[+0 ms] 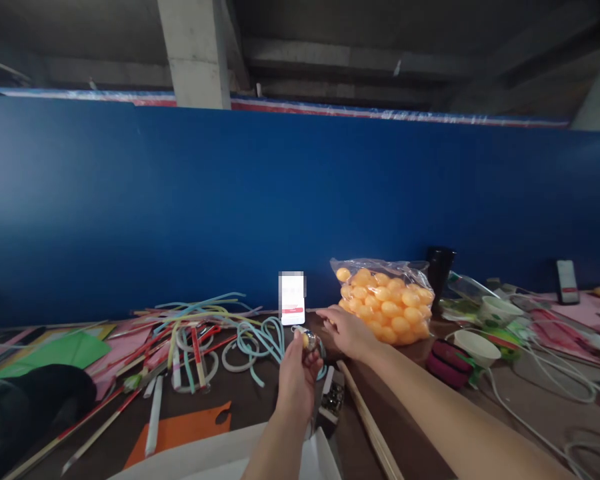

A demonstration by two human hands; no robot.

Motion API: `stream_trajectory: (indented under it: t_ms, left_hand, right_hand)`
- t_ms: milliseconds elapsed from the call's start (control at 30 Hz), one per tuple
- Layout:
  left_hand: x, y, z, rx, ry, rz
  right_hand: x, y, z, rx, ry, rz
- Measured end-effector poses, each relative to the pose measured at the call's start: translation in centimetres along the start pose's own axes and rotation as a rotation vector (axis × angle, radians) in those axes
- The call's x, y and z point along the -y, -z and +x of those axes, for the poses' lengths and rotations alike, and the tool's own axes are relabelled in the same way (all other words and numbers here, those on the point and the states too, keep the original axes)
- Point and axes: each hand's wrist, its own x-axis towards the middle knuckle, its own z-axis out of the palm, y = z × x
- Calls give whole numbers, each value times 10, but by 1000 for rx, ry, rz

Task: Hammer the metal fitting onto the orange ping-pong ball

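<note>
Head view, single entry. Landmark: bag of orange balls (387,303), clear plastic, standing on the brown table (520,407) against the blue wall panel (300,200).

1. Left hand (297,373): raised below and to the left of the bag, fingers curled and pinched on a small ball (307,341). The ball is yellow-orange with a shiny bit beside it, held at the fingertips and clear of the table.
2. Right hand (347,330): just beside the bag's lower left corner, palm down, fingers stretched out loosely and holding nothing. Whether it rests on the table cannot be told.
3. White upright card or phone (292,298): left of the bag, leaning on the panel, its top blurred.
4. Teal loops (265,337): further left of the bag, lying flat.
5. Coloured tubes and sticks (200,320): a tangled heap well left of the bag.
6. Green sheet (75,350) and orange sheet (180,430): far left and lower left of the bag.
7. Small box of metal clips (333,397): below the bag, just right of the left hand.
8. Wooden stick (370,427): below the bag, running diagonally under the right forearm.
9. Black cup (440,267): touching or just behind the bag's right side.
10. Dark red pouch (443,363): at the bag's lower right.
11. Two paper bowls (497,310): right of the bag, one nearer the wall, one nearer the pouch.
12. White cables (545,373): well right of the bag, looping over the table.
13. Dark phone (566,280): far right of the bag, propped on the panel.
</note>
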Motion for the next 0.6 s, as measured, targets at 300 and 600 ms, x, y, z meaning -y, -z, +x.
stream_trajectory:
  t_ms: [300, 600]
  left_hand:
    - [-4, -1, -2, -9, -6, -18]
    - [-4, -1, -1, -37, 15, -5]
  right_hand:
    - [-2, -16, 32, 93, 105, -132]
    - [1, -28, 46, 172, 180, -150]
